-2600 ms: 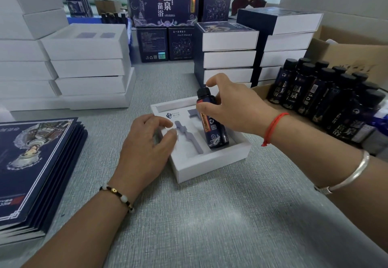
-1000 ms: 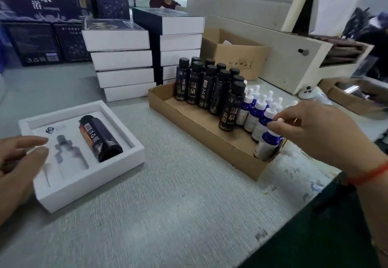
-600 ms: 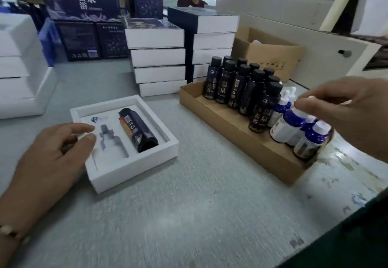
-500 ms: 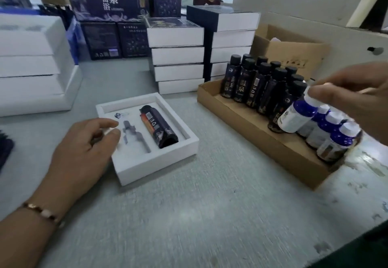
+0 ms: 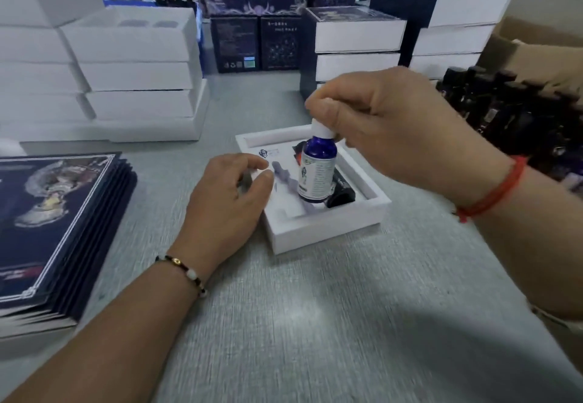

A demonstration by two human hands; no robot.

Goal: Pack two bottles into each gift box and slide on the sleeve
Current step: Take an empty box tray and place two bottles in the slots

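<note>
An open white gift box [image 5: 328,229] lies on the grey table in the middle. A dark bottle [image 5: 342,189] lies in its right slot, partly hidden. My right hand [image 5: 394,131] pinches the white cap of a small blue dropper bottle [image 5: 317,172] and holds it upright over the box's left slot. My left hand [image 5: 227,200] rests on the box's left edge, fingers loosely curled, holding nothing. A stack of dark blue printed sleeves [image 5: 53,226] lies flat at the left.
Stacks of white boxes [image 5: 135,71] stand at the back left. Sleeved boxes [image 5: 356,36] are piled at the back centre and right. Several dark bottles [image 5: 511,112] stand at the right. Large dark cartons [image 5: 252,14] stand behind. A person sits far back.
My right hand has lifted a blue dropper bottle from the cardboard tray at the right and carried it left over the box. My left hand stays at the box.
</note>
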